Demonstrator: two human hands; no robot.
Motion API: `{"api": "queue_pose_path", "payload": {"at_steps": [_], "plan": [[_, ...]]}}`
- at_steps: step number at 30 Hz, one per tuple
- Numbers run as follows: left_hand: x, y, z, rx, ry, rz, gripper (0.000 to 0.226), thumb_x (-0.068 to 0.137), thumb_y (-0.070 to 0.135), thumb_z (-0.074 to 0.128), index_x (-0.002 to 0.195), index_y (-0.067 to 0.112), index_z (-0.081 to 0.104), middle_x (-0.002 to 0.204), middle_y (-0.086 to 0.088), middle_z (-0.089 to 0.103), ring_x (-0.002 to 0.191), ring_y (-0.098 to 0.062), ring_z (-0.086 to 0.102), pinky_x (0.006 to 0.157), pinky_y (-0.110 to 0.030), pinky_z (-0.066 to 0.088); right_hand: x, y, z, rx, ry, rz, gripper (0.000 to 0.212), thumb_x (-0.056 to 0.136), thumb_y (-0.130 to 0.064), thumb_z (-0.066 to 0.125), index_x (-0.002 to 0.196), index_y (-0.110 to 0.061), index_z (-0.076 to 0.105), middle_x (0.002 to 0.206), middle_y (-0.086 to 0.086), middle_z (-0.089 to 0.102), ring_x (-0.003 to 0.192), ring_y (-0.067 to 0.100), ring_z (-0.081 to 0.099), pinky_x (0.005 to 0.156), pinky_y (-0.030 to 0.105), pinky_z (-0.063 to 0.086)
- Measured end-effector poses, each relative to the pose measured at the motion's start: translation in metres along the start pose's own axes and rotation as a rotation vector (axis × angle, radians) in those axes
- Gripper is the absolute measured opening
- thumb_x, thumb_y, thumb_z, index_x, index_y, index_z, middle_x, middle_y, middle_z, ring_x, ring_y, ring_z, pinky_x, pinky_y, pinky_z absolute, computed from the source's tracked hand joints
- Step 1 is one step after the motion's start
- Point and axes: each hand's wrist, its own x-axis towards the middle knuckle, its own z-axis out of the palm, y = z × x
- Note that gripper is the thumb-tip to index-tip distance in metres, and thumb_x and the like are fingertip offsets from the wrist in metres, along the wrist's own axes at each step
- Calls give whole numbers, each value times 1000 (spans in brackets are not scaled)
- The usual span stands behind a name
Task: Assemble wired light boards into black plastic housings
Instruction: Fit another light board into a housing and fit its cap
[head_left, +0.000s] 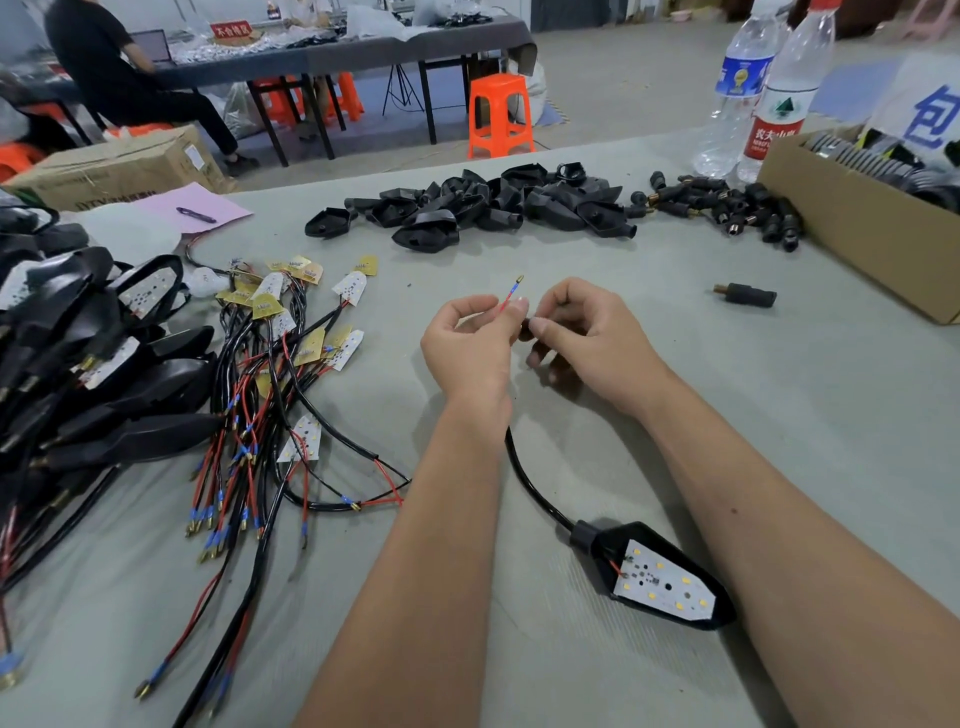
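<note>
Right now the move turns on how the red wire (511, 296) lies against the small black sleeve (524, 330) that the two hands share. The wire's brass-tipped end points up and away from the person, tilted slightly right, and its long axis runs from the left hand (467, 343) up past the fingertips. The left hand pinches the wire between thumb and forefinger just below that free tip. The right hand (587, 338) sits just beside it, fingers curled round the dark sleeve, only partly visible between the two thumbs (whether the wire has entered it yet cannot be told). Both hands hover above the grey table (675, 395), wrists close, forearms converging from the near edge.

From the left hand the black cable (530, 483) drops back toward the person and curves right to the black housing (670, 577), which lies between the forearms, nearer the right one, with its white light board (665, 587) already seated face up. Judging by this, the board is in and the wire end is being dressed.

Beyond the hands lies a heap of empty housings (467, 208); left of the hands, a tangle of wired boards (291, 358); right of them, one loose connector (748, 295).
</note>
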Motion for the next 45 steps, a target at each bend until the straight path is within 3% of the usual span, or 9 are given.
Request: {"api": "queue_pose_path", "payload": {"at_steps": [4, 10, 15, 18, 24, 28, 34, 40, 45], "plan": [[-1, 3, -1, -87, -112, -79, 12, 86, -6, 74, 95, -2, 67, 79, -13, 72, 66, -17, 70, 72, -22, 59, 0, -2, -4, 63, 53, -1, 7, 95, -1, 68, 100, -6, 70, 84, 12, 75, 57, 18, 62, 47, 24, 44], [0, 2, -4, 27, -159, -63, 24, 87, -9, 72, 107, -1, 63, 95, -20, 74, 79, -25, 75, 77, -25, 61, 1, -1, -8, 193, 150, 33, 7, 84, -6, 80, 88, -11, 76, 74, 18, 64, 56, 16, 52, 46, 23, 36], [6, 4, -6, -10, -186, -179, 35, 88, -7, 72, 117, 1, 55, 74, -12, 77, 72, -25, 76, 76, -29, 64, 3, 0, -13, 319, 242, 52, 6, 81, -8, 79, 85, -13, 79, 74, 12, 66, 57, 15, 52, 48, 24, 36], [6, 5, -9, -73, -189, -202, 37, 87, -11, 71, 117, 0, 53, 76, -13, 77, 77, -25, 77, 73, -26, 62, 3, -1, -14, 348, 225, 63, 6, 84, -8, 79, 85, -15, 80, 73, 9, 67, 58, 15, 52, 48, 23, 35], [2, 3, -4, -74, -198, -150, 46, 81, -16, 74, 117, 0, 50, 90, -23, 70, 74, -28, 77, 70, -25, 61, 2, -1, -11, 237, 119, 63, 3, 92, -7, 73, 91, -4, 75, 67, 2, 66, 58, 13, 53, 47, 22, 38], [4, -1, 0, -47, -173, -103, 43, 82, -15, 76, 103, 7, 45, 84, -17, 66, 63, -23, 74, 69, -26, 62, 4, -3, -9, 239, 90, 37, 4, 95, -1, 68, 93, 1, 70, 75, 12, 67, 63, 17, 59, 52, 25, 47], [3, -7, 5, 308, -99, 39, 54, 74, 14, 92, 103, 9, 47, 80, -2, 64, 61, -18, 70, 74, -36, 63, 7, 2, -10, 294, 155, 32, 8, 96, 4, 66, 93, -4, 67, 74, 11, 71, 64, 17, 65, 60, 24, 55], [10, 8, -8, 183, -303, -204, 49, 86, 1, 79, 122, -1, 47, 88, -18, 75, 71, -26, 75, 82, -39, 64, 11, 6, -15, 421, 314, 84, 9, 97, 1, 65, 92, -6, 70, 79, 9, 74, 64, 14, 63, 65, 23, 56], [4, 11, -11, 253, -344, -194, 43, 83, -6, 78, 114, 3, 49, 99, -26, 75, 73, -28, 76, 86, -39, 63, 9, 6, -15, 408, 288, 83, 10, 98, -5, 67, 91, -9, 73, 84, 11, 76, 66, 15, 63, 67, 25, 56]]}}
